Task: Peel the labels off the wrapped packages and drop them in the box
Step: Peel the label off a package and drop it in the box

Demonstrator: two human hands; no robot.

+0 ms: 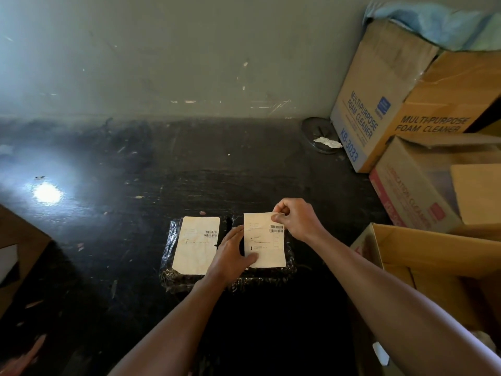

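Currently right hand [296, 221] fingers pinch top corner of cream barcode label [264, 240]; left hand [230, 256] fingers flat, apart, pressing black wrapped package [264, 275].

Glossy plastic-wrapped packages [227, 278], matt paper labels [264, 240]

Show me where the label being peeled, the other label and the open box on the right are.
label being peeled [264, 241]: head view, middle of the paper.
other label [196, 245]: head view, middle of the paper, flat on the left package.
open box [433, 251]: head view, inner face of its far wall.
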